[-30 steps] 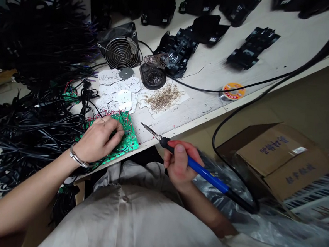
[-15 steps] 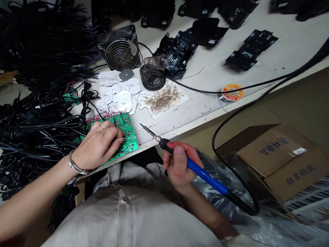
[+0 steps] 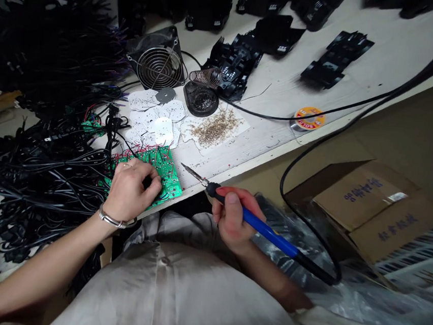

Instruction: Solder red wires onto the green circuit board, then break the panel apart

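My left hand [image 3: 131,189] rests on a green circuit board [image 3: 165,173] with red wires at the table's front edge; its fingers are curled and pinched on the board. A silver bangle circles that wrist. My right hand [image 3: 234,216] is wrapped round a blue-handled soldering iron [image 3: 256,226]. The iron's metal tip [image 3: 187,170] points left and hangs just right of the board, over the white table.
White round boards [image 3: 155,118], a soldering iron stand [image 3: 202,97] with a coil, a pile of brown crumbs [image 3: 214,127], a small fan [image 3: 158,67], a solder spool [image 3: 308,117], black plastic housings [image 3: 336,56], tangled black cables [image 3: 39,130], a cardboard box [image 3: 373,205] right.
My left hand's fingers have curled tighter on the green board and shifted slightly left. The soldering iron has drifted a little left, towards the board.
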Action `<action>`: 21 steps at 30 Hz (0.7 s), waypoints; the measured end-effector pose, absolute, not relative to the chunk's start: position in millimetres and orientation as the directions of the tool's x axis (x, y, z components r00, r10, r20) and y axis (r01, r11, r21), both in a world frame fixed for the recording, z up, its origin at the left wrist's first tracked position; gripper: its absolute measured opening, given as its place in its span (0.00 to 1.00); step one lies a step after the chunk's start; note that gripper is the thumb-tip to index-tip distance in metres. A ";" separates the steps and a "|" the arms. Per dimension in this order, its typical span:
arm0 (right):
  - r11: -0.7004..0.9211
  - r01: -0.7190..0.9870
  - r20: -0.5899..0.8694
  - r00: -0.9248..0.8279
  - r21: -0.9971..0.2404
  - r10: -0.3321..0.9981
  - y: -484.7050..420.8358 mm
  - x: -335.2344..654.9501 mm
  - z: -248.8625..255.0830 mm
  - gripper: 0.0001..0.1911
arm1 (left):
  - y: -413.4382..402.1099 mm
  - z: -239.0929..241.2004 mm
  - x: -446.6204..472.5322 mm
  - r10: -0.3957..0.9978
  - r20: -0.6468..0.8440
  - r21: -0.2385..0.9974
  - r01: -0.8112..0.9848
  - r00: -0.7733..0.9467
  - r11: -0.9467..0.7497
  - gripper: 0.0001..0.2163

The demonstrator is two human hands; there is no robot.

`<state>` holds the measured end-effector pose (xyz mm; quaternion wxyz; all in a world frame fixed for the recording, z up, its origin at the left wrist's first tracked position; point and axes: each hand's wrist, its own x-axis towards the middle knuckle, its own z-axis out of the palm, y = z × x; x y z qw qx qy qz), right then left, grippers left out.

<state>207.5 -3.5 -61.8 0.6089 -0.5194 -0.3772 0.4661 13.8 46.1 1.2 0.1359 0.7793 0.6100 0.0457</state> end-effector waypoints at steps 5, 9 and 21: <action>0.100 -0.105 0.074 0.227 -0.989 0.971 -5.3 205.5 -63.7 0.09 | 44.2 -3.5 16.1 0.980 -0.059 0.262 0.951 0.188 -0.167 0.09; 0.087 -0.067 0.073 0.192 -0.994 0.979 -5.9 203.1 -63.2 0.08 | 43.6 -5.1 19.4 0.988 -0.065 0.252 0.960 0.139 -0.118 0.09; 0.147 0.133 0.162 0.111 -0.980 0.981 -1.0 196.6 -49.8 0.09 | 41.4 -5.8 24.9 0.996 -0.075 0.251 0.967 0.058 -0.037 0.09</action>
